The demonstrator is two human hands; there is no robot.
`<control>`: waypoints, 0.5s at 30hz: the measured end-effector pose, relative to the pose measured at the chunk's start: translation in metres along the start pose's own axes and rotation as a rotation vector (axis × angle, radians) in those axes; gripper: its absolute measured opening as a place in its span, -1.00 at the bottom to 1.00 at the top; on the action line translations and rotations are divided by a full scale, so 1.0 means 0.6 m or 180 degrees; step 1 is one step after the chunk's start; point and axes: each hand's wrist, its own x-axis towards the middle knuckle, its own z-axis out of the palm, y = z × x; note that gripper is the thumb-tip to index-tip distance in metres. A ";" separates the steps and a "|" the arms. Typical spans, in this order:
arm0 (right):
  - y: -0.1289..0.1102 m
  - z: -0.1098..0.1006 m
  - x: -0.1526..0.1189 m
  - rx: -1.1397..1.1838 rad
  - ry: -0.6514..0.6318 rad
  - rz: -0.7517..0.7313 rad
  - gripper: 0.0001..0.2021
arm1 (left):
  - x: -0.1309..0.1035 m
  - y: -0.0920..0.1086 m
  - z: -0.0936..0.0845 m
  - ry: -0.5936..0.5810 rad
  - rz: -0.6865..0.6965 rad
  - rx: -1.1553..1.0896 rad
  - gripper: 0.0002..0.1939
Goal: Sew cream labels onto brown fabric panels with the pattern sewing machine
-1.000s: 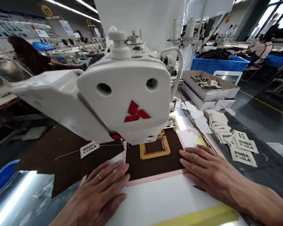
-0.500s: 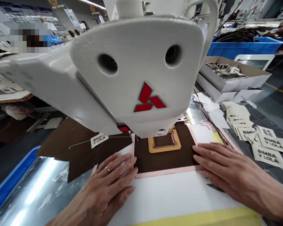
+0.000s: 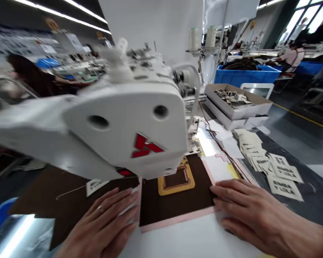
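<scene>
My left hand [image 3: 104,220] lies flat on the left border of a white board edged in pink [image 3: 177,234], fingers stretched out; a ring shows on one finger. My right hand [image 3: 250,206] rests on the board's right side, its fingertips at the edge of a dark brown fabric panel [image 3: 177,209]. Both hands are open and grip nothing. On the panel lies a yellow rounded frame [image 3: 190,182] with a rectangular opening, its far part hidden under the white sewing machine head [image 3: 126,114]. A thread runs left from the machine past a printed label [image 3: 95,186].
Printed labels [image 3: 285,186] lie piled on the right of the table. Behind them stand a cardboard box [image 3: 231,113] of labels and a blue crate [image 3: 246,75]. More brown fabric [image 3: 40,204] spreads at left. Other people sit further back.
The head view has tilted up and turned right, so the machine and board appear lower and further left. My hands keep their places on the board.
</scene>
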 end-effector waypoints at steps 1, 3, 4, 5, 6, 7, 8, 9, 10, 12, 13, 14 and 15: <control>0.002 0.001 0.003 -0.0111 0.0100 -0.0132 -0.75 | 0.016 -0.004 -0.005 -0.0093 0.0088 0.0129 -0.55; 0.007 0.002 0.010 -0.0328 0.0329 -0.0438 -0.75 | 0.043 -0.010 -0.010 -0.0236 -0.0007 0.0341 -0.59; 0.009 0.003 0.012 -0.0406 0.0419 -0.0543 -0.75 | 0.053 -0.011 -0.008 -0.0262 -0.0043 0.0394 -0.59; 0.010 0.004 0.012 -0.0449 0.0472 -0.0590 -0.75 | 0.061 -0.012 -0.005 -0.0295 -0.0078 0.0418 -0.58; 0.011 0.006 0.011 -0.0473 0.0476 -0.0573 -0.74 | 0.066 -0.012 0.001 -0.0328 -0.0077 0.0410 -0.56; 0.012 0.008 0.007 -0.0484 0.0430 -0.0501 -0.71 | 0.070 -0.012 0.007 -0.0357 -0.0088 0.0391 -0.53; 0.012 0.011 0.002 -0.0486 0.0342 -0.0400 -0.67 | 0.072 -0.010 0.014 -0.0396 -0.0101 0.0357 -0.50; 0.012 0.014 -0.004 -0.0481 0.0237 -0.0284 -0.62 | 0.073 -0.009 0.020 -0.0432 -0.0115 0.0313 -0.46; 0.011 0.017 -0.009 -0.0467 0.0144 -0.0183 -0.59 | 0.073 -0.008 0.025 -0.0466 -0.0124 0.0262 -0.43; 0.010 0.021 -0.017 -0.0399 0.0019 -0.0044 -0.57 | 0.076 -0.005 0.030 -0.0486 -0.0191 0.0169 -0.40; 0.008 0.022 -0.018 -0.0346 -0.0009 -0.0017 -0.58 | 0.079 -0.003 0.030 -0.0482 -0.0230 0.0140 -0.39; 0.007 0.022 -0.017 -0.0296 -0.0018 0.0001 -0.59 | 0.082 -0.002 0.029 -0.0465 -0.0264 0.0133 -0.40; 0.005 0.021 -0.015 -0.0240 -0.0025 0.0033 -0.60 | 0.085 -0.001 0.027 -0.0458 -0.0264 0.0145 -0.40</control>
